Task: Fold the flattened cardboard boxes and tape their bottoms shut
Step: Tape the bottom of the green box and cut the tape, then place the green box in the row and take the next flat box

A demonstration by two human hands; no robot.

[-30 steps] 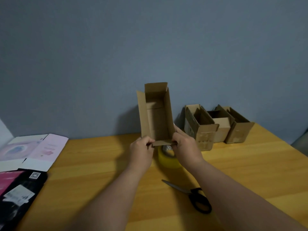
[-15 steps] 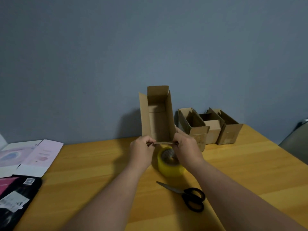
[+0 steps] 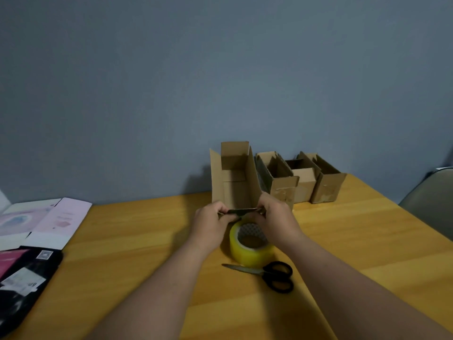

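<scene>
Cardboard box (image 3: 235, 177): open, held just above and behind the tape roll (image 3: 250, 244), near flap pinched by left hand (image 3: 210, 222) and right hand (image 3: 277, 217). Judged light, thin-walled, easily creased; best gripped at flap edges and corners. Scissors (image 3: 267, 274): just in front of the roll. Three finished boxes (image 3: 304, 180): right of the held one. Since a second ago: box lowered, near flap turned edge-on.

Brown cardboard box (image 3: 235, 177), unfolded into an open rectangular tube with its flaps spread, held above the wooden table, open end toward the camera; yellowish tape roll (image 3: 250, 244) lying flat just below it; three folded boxes (image 3: 304, 180) grouped near the wall, openings upward.
</scene>
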